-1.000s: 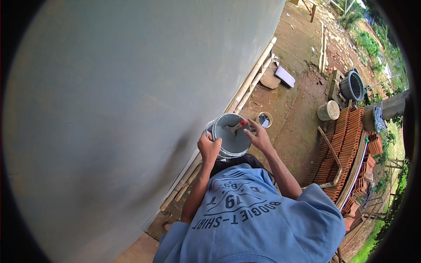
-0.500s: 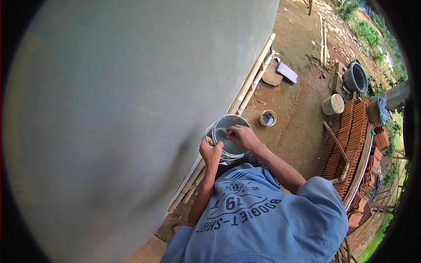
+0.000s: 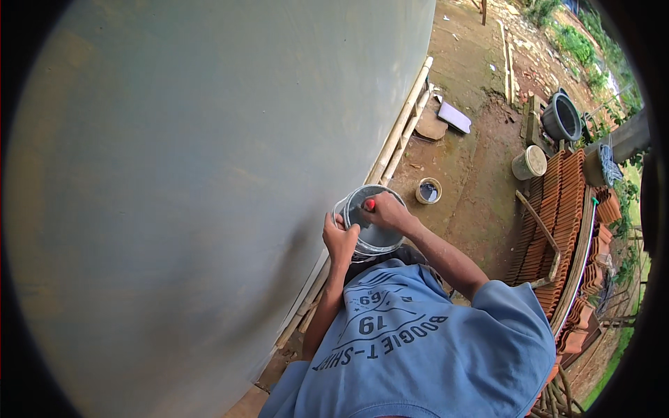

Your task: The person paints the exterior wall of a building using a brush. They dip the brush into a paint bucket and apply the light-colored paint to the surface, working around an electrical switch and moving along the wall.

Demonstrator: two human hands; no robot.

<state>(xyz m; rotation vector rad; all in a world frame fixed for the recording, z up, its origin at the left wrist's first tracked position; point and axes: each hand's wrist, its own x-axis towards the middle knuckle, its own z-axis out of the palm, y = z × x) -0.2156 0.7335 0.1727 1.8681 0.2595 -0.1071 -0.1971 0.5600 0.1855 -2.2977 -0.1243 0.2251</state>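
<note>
My left hand (image 3: 340, 241) is closed on the near-left rim of a grey-smeared bucket (image 3: 382, 249), its thumb over the edge. The bucket is held tilted in front of my body, and grey material coats its inside. In my right hand (image 3: 389, 212) is a red-handled tool (image 3: 369, 205), gripped inside the bucket's mouth with the handle's end showing above the fist. The tool's working end is hidden, so I cannot tell its kind. Close by on the left rises a large grey wall (image 3: 209, 174).
Bamboo poles (image 3: 400, 129) run along the wall's foot. On the dirt ground sit a small tub of dark liquid (image 3: 428, 191), a lilac slab (image 3: 454, 118) and a whitish bucket (image 3: 529, 163). At the right are stacked roof tiles (image 3: 547, 230) and a black tub (image 3: 562, 117).
My right hand has turned, so the red handle's end now points up and shows more. The bucket and both hands sit slightly farther right in view. The left hand keeps its hold.
</note>
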